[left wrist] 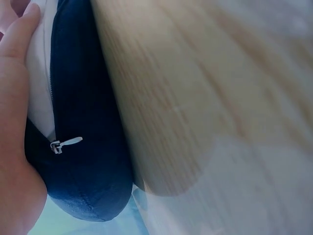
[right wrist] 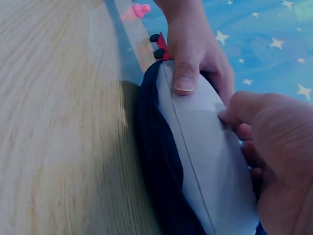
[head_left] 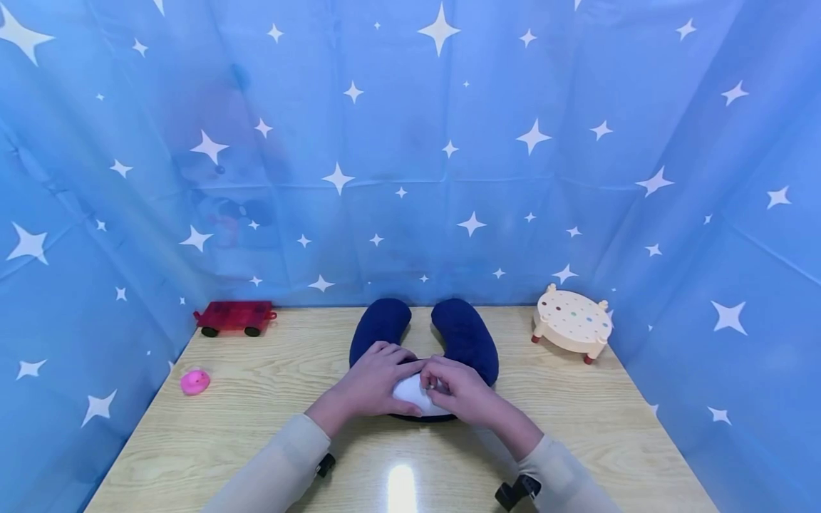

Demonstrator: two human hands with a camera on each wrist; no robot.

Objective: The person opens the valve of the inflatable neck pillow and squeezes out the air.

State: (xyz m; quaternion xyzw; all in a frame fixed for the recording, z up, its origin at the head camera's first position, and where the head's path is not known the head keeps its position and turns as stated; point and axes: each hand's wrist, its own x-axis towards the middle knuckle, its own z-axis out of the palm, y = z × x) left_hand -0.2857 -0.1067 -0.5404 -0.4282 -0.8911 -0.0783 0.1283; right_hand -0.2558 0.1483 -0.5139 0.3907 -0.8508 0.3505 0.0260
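Note:
A navy U-shaped neck pillow (head_left: 471, 338) lies on the table with its curved middle nearest me. Its cover is unzipped there, and a white inner cushion (right wrist: 203, 132) bulges through the gap. The metal zipper pull (left wrist: 66, 145) sits at one end of the opening in the left wrist view. My left hand (head_left: 378, 381) grips the curved part, thumb on the white cushion and fingers over the navy top. Beside it, my right hand (head_left: 458, 388) has curled fingers and pinches at the cover's upper edge; the exact pinch point is partly hidden.
A red toy wagon (head_left: 237, 317) with black wheels stands at the back left, with a pink toy duck (head_left: 195, 382) nearer me. At the back right is a small cream spotted stool (head_left: 573, 320). Blue star-patterned curtains (head_left: 410, 142) enclose the wooden table (head_left: 256, 399).

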